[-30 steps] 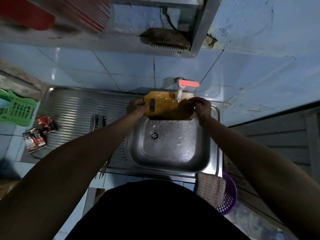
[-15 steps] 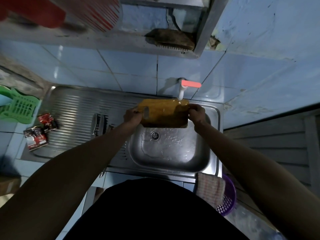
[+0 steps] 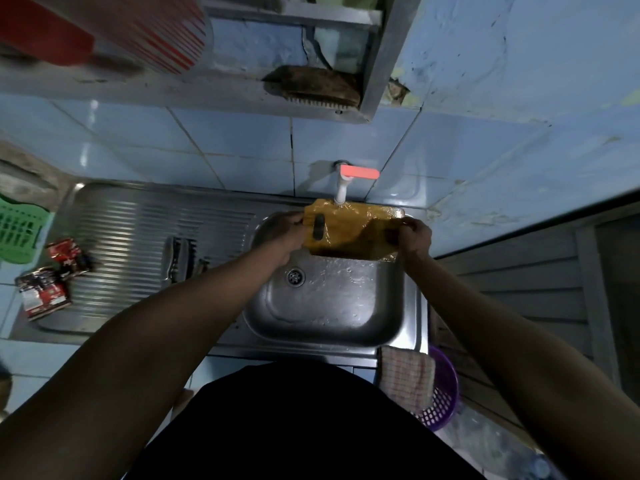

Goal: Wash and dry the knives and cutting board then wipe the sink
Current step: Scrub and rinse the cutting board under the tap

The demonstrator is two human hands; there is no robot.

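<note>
Glossy pale blue tiles [image 3: 242,147] line the back wall under a grimy shelf [image 3: 180,88]. Peeling blue plaster [image 3: 519,64] covers the right wall above grey panelling [image 3: 519,289]. The light is dim.

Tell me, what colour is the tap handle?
The tap handle is pinkish red, seen in the head view.

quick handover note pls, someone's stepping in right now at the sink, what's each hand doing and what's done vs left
Left hand grips the board by its handle end; right hand grips the opposite end.
The board is held tilted over the sink, under the tap, wet, with water splashing in the basin.
Knives lie on the drainboard, left of the basin; I can't tell whether they are washed.
A checked cloth hangs at the sink's front right corner.
Under way: rinsing the board.
Left: finish the rinse, dry board and knives, wipe the sink.
</note>
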